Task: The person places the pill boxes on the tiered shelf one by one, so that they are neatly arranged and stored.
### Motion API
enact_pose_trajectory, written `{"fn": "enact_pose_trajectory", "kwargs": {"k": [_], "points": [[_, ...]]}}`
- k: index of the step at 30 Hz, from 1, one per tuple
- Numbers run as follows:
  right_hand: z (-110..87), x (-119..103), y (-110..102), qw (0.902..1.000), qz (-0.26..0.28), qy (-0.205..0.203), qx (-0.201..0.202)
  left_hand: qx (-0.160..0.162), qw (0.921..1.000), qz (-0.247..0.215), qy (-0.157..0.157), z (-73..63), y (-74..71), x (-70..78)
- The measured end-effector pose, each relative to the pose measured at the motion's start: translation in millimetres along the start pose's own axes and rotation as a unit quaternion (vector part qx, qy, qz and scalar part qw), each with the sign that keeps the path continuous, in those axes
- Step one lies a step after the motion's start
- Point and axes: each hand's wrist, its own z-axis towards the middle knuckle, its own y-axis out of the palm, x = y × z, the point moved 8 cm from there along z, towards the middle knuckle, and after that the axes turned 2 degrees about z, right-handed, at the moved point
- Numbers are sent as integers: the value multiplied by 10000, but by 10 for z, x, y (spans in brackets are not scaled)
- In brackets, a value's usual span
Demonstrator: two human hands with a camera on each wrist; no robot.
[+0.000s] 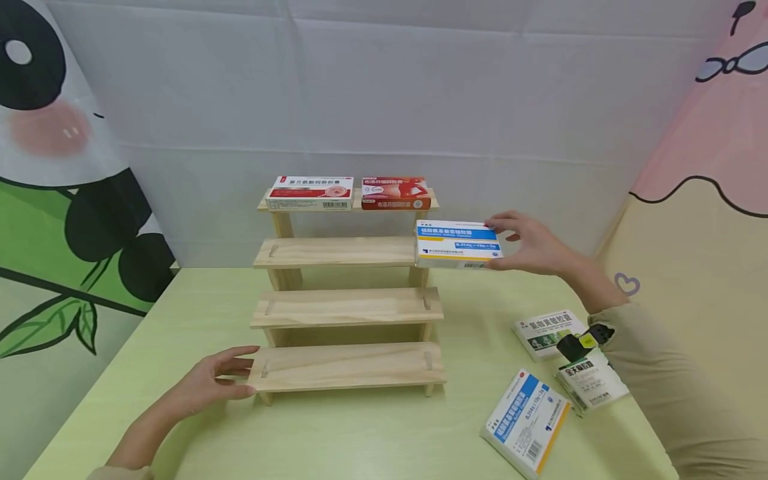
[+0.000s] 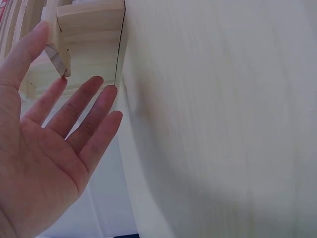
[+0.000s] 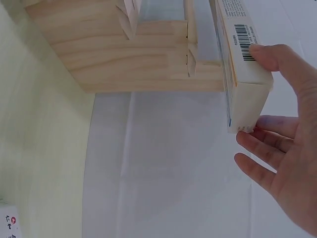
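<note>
Box [image 1: 459, 243] should, I think, be carried level, with its printed face up, so that its underside meets the second board [image 1: 342, 251] from the top evenly. The step in hand seems to be bringing it to this board, from the right end. It would be good to lift the left end a little above the wood first, then lower gently. Pinch must be firm but not hard, because thin card probably dents. The left hand [image 1: 204, 385], with fingers extended and gripping nothing, is at the left end of the lowest board [image 1: 348, 367]; whether it really touches, I cannot tell. A light support there may steady the rack.

The right hand [image 1: 534, 247] grips the box by its right end. Thumb lies on the near long side, beside the barcode [image 3: 243, 42]; other fingers are at the end and the far side. So most of the box reaches left, out of the grip, and its left end overlaps the board's right end in the head view. Contact with the wood is not clear.
</note>
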Motion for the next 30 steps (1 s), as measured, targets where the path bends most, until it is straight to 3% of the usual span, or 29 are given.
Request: {"fn": "enact_pose_trajectory", "kwargs": {"k": [30], "points": [[329, -451, 444, 9987, 263, -396, -203, -165, 9998, -58, -16, 12, 16, 0]]}}
